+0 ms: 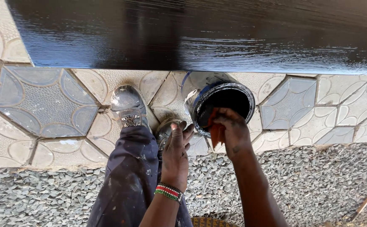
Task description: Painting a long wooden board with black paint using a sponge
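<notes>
My right hand pinching orange brush handle over rim of paint can; my left hand spread, just beside can.

A round paint can stands upright on the patterned floor tiles, just below the edge of a big shiny black board. The can is open. Its inside is dark and full of black paint, and its rim is smeared with black. Its outside looks blue and white. An orange brush handle pokes out over the can's near rim
</notes>
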